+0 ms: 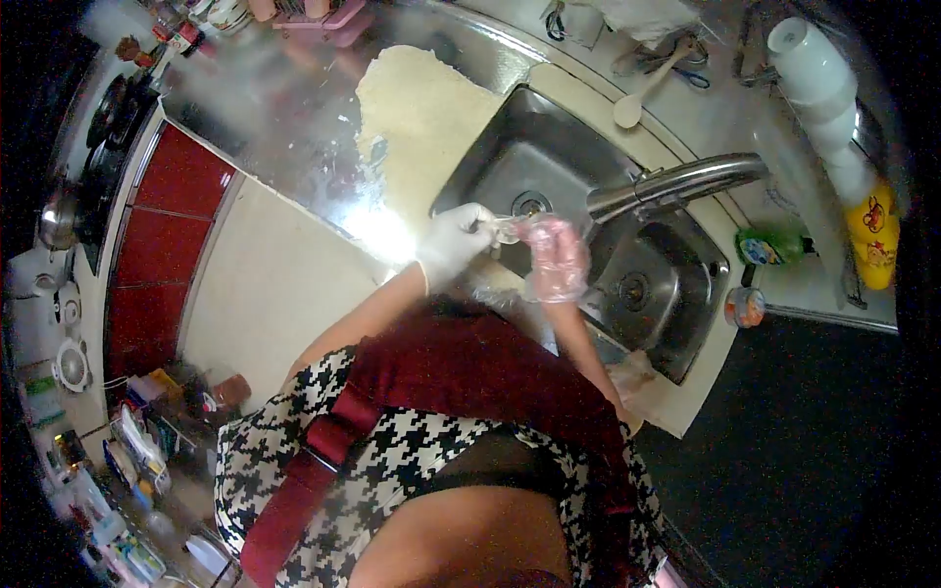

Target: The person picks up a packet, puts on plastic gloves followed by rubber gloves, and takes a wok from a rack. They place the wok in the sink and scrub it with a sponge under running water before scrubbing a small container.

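Note:
Over the front edge of the left sink basin (549, 137), my left hand (456, 240) wears a white glove. Its fingers pinch a bunched piece of clear plastic film (507, 231). My right hand (559, 260) is inside a loose, crinkled clear plastic glove, close to the left one. The film stretches between the two hands and looks like part of that clear glove. The right fingers look bent together under the plastic; what they hold, if anything, I cannot make out. Beside the hands, a steel faucet (676, 186) reaches over the sink.
The right sink basin (657, 294) lies beyond my right arm. A cream sheet (421, 108) covers part of the steel counter (279, 127). Behind the sink are a wooden spoon (652, 88), a green bottle (769, 246), a small jar (745, 307) and stacked white cups (818, 78).

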Action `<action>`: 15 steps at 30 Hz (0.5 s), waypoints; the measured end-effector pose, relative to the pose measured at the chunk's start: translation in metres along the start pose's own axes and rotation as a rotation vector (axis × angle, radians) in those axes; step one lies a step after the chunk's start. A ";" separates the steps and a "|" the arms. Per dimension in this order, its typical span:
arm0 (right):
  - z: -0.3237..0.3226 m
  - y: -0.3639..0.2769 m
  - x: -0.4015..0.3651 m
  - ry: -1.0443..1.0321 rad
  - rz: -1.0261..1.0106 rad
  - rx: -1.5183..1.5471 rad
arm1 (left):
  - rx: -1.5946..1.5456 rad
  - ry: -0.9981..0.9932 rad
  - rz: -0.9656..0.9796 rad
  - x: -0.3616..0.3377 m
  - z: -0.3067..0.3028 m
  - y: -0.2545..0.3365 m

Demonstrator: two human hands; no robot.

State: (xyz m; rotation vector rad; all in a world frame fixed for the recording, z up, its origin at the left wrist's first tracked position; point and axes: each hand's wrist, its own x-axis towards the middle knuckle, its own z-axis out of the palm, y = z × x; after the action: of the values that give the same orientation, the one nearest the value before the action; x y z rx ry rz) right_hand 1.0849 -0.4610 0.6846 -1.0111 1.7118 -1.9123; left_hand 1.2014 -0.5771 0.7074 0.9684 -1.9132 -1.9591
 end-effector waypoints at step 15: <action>0.005 0.029 -0.036 -0.133 0.274 -0.144 | -0.033 -0.018 0.069 -0.004 0.023 -0.013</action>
State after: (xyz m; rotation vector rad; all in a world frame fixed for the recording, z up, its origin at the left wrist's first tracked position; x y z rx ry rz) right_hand 1.1078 -0.4447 0.6469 -0.8787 1.8257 -1.5368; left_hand 1.1948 -0.5550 0.6947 0.8676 -1.8913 -1.9608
